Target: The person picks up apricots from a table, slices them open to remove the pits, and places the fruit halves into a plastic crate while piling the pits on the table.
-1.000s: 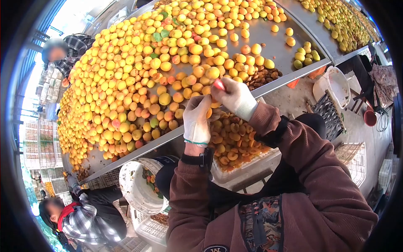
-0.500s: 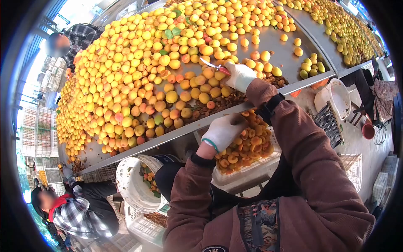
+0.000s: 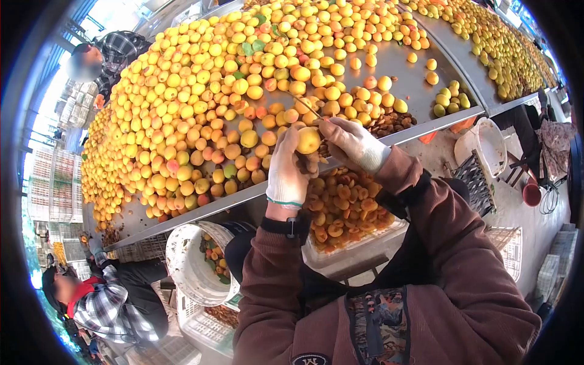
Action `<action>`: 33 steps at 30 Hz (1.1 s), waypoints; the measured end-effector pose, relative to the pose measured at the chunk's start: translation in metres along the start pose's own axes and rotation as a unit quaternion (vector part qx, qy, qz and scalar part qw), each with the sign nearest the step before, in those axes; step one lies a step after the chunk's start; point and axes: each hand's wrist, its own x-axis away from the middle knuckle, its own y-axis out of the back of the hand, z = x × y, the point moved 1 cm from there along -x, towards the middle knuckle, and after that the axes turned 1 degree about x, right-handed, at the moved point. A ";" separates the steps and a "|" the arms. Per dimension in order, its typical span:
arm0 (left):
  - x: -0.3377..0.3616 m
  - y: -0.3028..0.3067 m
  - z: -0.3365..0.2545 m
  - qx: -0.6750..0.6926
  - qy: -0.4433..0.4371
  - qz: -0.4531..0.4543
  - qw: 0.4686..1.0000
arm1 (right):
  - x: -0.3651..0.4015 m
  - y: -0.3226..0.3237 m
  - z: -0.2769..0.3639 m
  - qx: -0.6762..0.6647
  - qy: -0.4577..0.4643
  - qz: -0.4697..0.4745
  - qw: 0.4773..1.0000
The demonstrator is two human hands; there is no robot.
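A whole yellow apricot (image 3: 309, 140) is gripped in my left hand (image 3: 286, 171), which wears a white glove with bare fingertips, above the table's front edge. My right hand (image 3: 359, 146), gloved the same way, is closed round a small knife (image 3: 306, 106). Its thin blade points up and left over the fruit, close to the apricot; the handle is hidden in my fingers. Below both hands, halved apricots (image 3: 344, 204) fill a white crate (image 3: 328, 258) between my knees. Several pits (image 3: 389, 123) lie along the table edge by my right hand.
A large heap of apricots (image 3: 188, 109) covers the metal table (image 3: 420, 79). A white bucket (image 3: 185, 261) with some fruit stands left of my knee. Another bucket (image 3: 490, 146) is at right. Two people, one in a plaid shirt (image 3: 112, 307), another in a dark sleeve (image 3: 121, 52), are at left.
My left hand has risen from the crate to the table edge and now holds an apricot. My right hand has drawn back toward it with the knife, which has turned.
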 end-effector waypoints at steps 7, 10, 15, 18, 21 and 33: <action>0.002 -0.002 0.006 0.180 0.048 0.044 0.982 | 0.024 -0.020 0.019 -0.052 0.068 -0.033 0.996; 0.000 -0.005 0.009 0.237 0.023 0.043 0.970 | 0.026 -0.022 0.016 -0.140 0.015 0.004 0.990; -0.003 0.001 0.009 0.222 -0.033 0.105 0.969 | 0.015 -0.029 -0.008 -0.112 0.047 0.010 0.993; -0.005 0.003 0.010 0.221 -0.050 0.108 0.968 | 0.017 -0.030 -0.014 -0.107 0.050 -0.003 0.993; -0.003 0.001 0.012 0.229 -0.041 0.121 0.965 | 0.014 -0.035 -0.022 -0.064 0.099 -0.016 0.993; 0.009 -0.009 0.008 0.111 -0.110 0.054 0.986 | 0.023 -0.047 -0.014 0.162 0.124 -0.108 0.973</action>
